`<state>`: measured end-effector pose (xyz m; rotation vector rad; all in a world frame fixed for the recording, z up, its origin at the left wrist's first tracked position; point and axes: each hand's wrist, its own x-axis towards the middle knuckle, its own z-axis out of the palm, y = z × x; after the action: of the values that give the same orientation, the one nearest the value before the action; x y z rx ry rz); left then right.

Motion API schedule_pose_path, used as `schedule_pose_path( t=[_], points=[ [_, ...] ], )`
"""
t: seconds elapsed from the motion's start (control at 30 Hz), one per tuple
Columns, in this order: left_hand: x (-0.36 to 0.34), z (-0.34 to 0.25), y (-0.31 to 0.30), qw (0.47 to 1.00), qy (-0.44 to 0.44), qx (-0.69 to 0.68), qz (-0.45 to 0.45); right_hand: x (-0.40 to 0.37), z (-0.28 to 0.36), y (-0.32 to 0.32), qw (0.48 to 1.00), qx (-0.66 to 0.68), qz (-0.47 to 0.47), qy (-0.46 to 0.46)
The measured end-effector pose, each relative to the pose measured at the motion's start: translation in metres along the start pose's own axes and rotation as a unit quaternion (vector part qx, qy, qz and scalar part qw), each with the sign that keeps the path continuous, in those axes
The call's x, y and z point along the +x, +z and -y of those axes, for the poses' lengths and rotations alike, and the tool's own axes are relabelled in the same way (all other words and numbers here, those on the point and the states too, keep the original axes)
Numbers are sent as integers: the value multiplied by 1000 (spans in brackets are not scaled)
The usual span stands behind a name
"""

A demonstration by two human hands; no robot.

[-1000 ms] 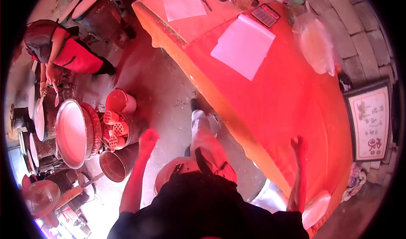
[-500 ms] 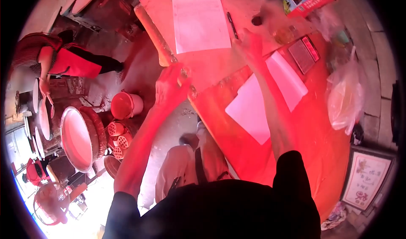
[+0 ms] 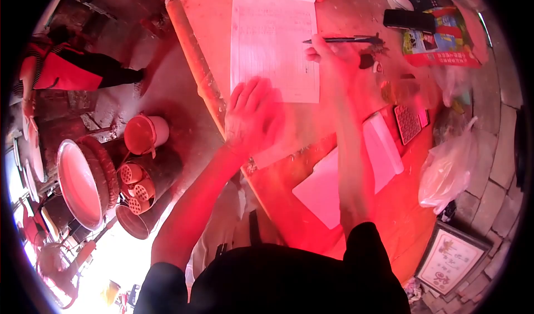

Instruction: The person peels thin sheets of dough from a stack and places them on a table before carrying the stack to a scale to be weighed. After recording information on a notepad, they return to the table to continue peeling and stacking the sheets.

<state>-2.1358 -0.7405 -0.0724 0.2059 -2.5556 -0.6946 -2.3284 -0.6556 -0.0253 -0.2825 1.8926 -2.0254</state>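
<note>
A lined writing pad (image 3: 272, 52) with a curled top edge and faint writing lies on the table (image 3: 203, 41). My left hand (image 3: 253, 114) rests on its lower left corner, fingers extended and slightly blurred. In my right hand (image 3: 336, 61) is a dark pen (image 3: 347, 40), gripped over the pad's right side with its tip pointing left. Below my right forearm lies a second set of white sheets (image 3: 322, 186), partly covered by the arm. A calculator (image 3: 409, 125) sits to the right of that forearm.
At the table's far right are a black phone (image 3: 409, 20), a colourful packet (image 3: 439, 38) and a plastic bag (image 3: 448, 169). To the left stand a bucket (image 3: 147, 135), a large basin (image 3: 80, 183) and perforated briquettes (image 3: 142, 190). A person (image 3: 67, 69) stands beyond them.
My right hand has picked up the pen from the table and holds it over the pad. My left hand has moved from the table edge onto the pad's lower corner.
</note>
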Motion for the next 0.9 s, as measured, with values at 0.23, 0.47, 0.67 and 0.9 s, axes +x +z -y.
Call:
schedule_pose_path(
  t=[0.23,0.47,0.67,0.9],
  points=[
    [2,1,-1,999,-32,-37,-3,30,-57,35,991,-33,-30,-124],
    [3,1,-2,998,-48,-40,12,22,-71,39,979,-32,-31,-197],
    [2,2,-1,997,-53,-44,21,24,-75,37,982,-74,0,-173],
    [4,0,-4,997,-59,-48,10,24,-74,43,976,-95,-31,-194]
  ],
)
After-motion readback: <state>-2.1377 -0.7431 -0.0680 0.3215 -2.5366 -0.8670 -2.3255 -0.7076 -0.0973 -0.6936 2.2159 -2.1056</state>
